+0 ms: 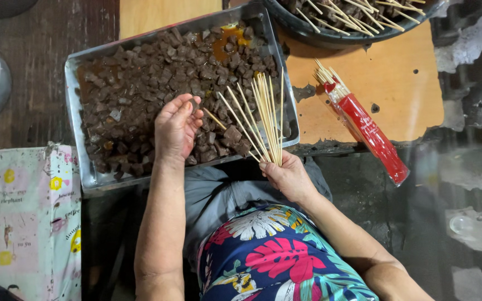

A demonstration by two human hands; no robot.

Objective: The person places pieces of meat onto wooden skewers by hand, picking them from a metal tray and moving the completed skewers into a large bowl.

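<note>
Left hand (177, 129) pinched a dark meat cube in the metal tray (79, 139), half-curled. Right hand (287, 175) was closed around a fan of bare bamboo skewers (263, 114). Tray was mostly full; finished skewers filled the bowl (330, 34) above.

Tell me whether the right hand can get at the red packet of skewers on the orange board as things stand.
Probably not right away: the right hand already grips a fanned bunch of bamboo skewers over the metal tray. The red packet lies uncovered on the orange board on that side, nothing between, but the hand is full.
</note>
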